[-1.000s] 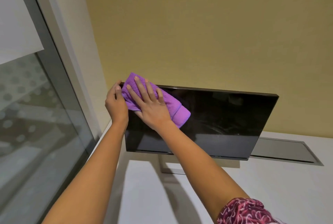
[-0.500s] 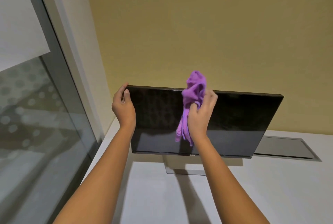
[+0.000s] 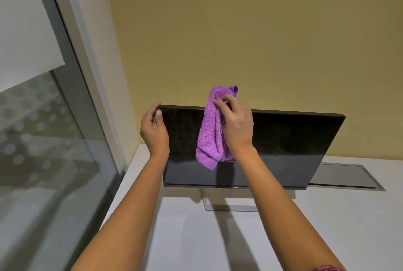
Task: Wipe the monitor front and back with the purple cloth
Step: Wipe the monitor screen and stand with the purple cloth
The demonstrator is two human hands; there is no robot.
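A black flat monitor stands on a white desk, its dark screen facing me. My left hand grips the monitor's top left corner, thumb on the front and fingers over the edge. My right hand holds the bunched purple cloth in front of the screen near the top edge, left of centre. The cloth hangs down loosely below my fingers, and its top sticks up above the monitor's edge. The back of the monitor is hidden.
The white desk runs under the monitor's thin silver stand base. A grey cable hatch lies in the desk behind the monitor on the right. A glass partition with a grey frame stands close on the left. A yellow wall is behind.
My right hand went from pressing the cloth flat on the screen's top left to gripping it bunched near the top edge, further right. My left hand stays on the corner.
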